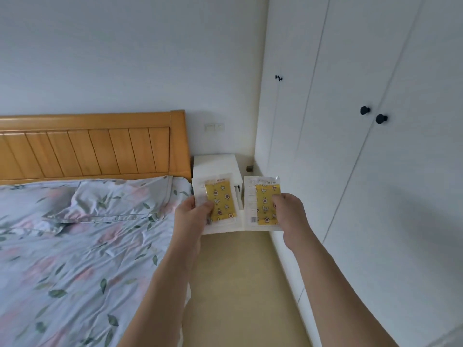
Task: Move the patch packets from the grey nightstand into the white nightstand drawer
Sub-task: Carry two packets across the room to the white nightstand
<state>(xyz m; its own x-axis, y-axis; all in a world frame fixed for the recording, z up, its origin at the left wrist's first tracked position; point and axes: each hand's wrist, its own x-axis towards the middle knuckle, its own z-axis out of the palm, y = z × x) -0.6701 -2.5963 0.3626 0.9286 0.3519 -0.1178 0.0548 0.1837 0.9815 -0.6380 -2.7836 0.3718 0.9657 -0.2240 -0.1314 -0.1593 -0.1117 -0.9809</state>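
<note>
Each of my hands holds a white patch packet with a yellow patterned panel. My left hand (194, 212) grips one packet (220, 201) at its lower left corner. My right hand (288, 211) pinches the other packet (263, 204) by its right edge. Both packets are held upright in front of the white nightstand (213, 165), which stands in the corner between bed and wardrobe. Its drawer (223, 229) is pulled out below the packets, mostly hidden behind them. The grey nightstand is out of view.
A bed with a floral sheet (87, 246) and a wooden headboard (92, 146) fills the left. A white wardrobe with black knobs (365, 110) lines the right wall. A narrow strip of beige floor (238, 284) runs between bed and wardrobe toward the nightstand.
</note>
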